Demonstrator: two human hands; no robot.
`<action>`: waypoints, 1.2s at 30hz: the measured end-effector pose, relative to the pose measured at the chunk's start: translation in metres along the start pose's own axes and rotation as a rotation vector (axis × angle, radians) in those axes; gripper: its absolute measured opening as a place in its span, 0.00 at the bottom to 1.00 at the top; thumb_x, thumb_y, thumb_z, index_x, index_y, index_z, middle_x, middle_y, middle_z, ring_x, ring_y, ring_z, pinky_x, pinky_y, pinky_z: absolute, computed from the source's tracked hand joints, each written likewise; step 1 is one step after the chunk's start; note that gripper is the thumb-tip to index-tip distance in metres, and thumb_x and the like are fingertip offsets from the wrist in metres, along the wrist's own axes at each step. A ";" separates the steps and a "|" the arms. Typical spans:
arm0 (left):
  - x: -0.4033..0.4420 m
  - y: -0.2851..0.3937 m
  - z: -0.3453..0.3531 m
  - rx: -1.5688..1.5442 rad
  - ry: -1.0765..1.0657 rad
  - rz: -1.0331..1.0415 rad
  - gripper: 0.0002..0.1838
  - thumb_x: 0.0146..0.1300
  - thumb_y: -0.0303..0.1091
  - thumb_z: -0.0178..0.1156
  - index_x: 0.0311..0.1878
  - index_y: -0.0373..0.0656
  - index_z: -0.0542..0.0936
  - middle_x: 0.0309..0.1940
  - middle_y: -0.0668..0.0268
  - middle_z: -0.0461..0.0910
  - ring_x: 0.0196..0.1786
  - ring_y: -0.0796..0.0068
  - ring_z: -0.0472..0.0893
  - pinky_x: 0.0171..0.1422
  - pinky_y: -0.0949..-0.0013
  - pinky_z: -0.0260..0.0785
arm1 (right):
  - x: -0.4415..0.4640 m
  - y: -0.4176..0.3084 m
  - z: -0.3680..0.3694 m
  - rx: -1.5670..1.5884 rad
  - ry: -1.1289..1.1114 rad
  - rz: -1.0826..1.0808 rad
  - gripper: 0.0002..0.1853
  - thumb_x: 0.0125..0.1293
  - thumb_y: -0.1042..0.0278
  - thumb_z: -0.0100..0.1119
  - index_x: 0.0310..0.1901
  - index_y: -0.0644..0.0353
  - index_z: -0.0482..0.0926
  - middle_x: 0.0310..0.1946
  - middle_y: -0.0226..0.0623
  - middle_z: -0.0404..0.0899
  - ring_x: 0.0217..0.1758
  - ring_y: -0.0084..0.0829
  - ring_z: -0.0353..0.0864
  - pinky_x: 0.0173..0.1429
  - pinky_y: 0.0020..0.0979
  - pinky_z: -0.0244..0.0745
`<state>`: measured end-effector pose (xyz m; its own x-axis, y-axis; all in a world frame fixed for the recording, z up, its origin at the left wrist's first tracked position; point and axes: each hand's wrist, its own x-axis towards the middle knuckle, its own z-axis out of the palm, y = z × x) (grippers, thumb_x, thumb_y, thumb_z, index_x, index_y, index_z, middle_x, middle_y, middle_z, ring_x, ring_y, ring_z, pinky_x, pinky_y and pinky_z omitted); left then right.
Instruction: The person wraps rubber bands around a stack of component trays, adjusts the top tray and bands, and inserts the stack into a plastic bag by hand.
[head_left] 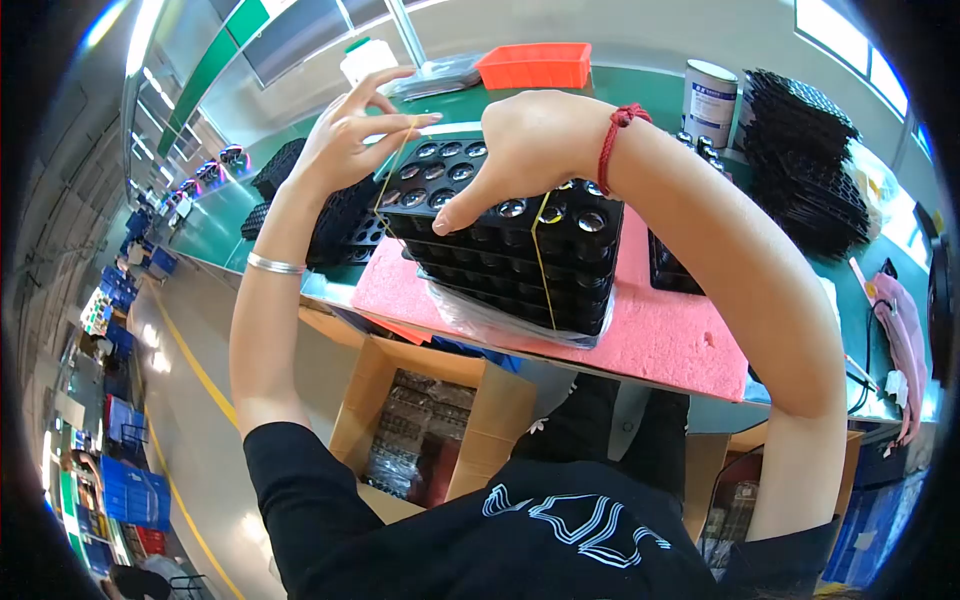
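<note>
A stack of black plastic trays [510, 245] stands on a pink foam sheet [660, 340], round shiny parts in the pockets of its top tray. One yellow rubber band [544, 270] runs down the stack's front; another stretch of yellow band [397, 160] rises past the left corner to the fingers of my left hand [345, 135]. That hand pinches the band above the corner, its other fingers spread. My right hand [535, 145] rests over the top tray, thumb across the near edge, its other fingers hidden. Clear plastic wrap [480, 315] shows under the stack.
Behind the stack are an orange bin [535, 66] and a paint can [710, 100]. Piled black trays [805, 160] stand at the right, more black trays [345, 225] at the left. Below the bench edge sits an open cardboard box [485, 430] with wrapped trays inside.
</note>
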<state>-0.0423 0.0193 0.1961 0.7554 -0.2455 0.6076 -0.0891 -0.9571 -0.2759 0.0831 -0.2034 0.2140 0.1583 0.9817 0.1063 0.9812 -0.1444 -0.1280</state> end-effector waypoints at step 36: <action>-0.112 0.219 0.088 -0.099 0.234 -0.384 0.13 0.39 0.22 0.75 0.30 0.41 0.82 0.37 0.63 0.79 0.38 0.65 0.80 0.40 0.67 0.74 | -0.157 0.013 0.100 0.805 1.165 0.140 0.06 0.64 0.73 0.61 0.35 0.68 0.80 0.26 0.31 0.80 0.30 0.16 0.76 0.36 0.19 0.69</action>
<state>-0.0898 -0.1490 0.0023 0.5802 0.1123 0.8067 0.0984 -0.9929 0.0674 0.0603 -0.3470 0.0975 0.6333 0.2465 0.7336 0.6833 0.2669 -0.6796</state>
